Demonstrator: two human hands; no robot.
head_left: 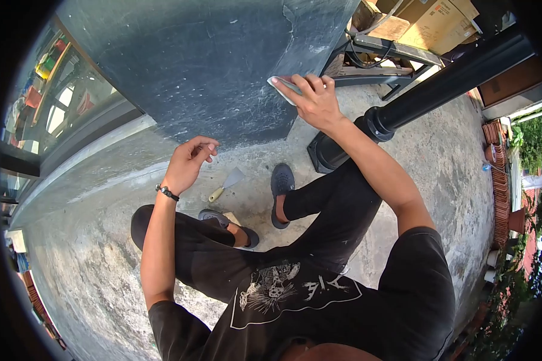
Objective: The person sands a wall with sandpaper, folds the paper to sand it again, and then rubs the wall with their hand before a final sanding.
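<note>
My right hand (pixel 317 103) grips a thin, pale flat piece of what looks like sandpaper (pixel 281 91) and presses it to the dark grey wall (pixel 211 66). Most of the sheet is hidden under the fingers. White scuffs and specks mark the wall around it. My left hand (pixel 188 161) hangs in the air before the wall's foot, its fingers loosely bent and nothing visible in them. Below and right of that hand, a putty knife (pixel 226 185) with a pale yellow-green handle lies on the concrete floor (pixel 90 265), near my shoes.
A black post (pixel 439 84) with a wide base rises close by my right forearm and knee. Behind it stands a metal-framed bench (pixel 397 51) with cardboard boxes (pixel 436 27) and cables. Glass panels (pixel 63 96) are at the left. Stacked tiles (pixel 497 180) and plants line the right.
</note>
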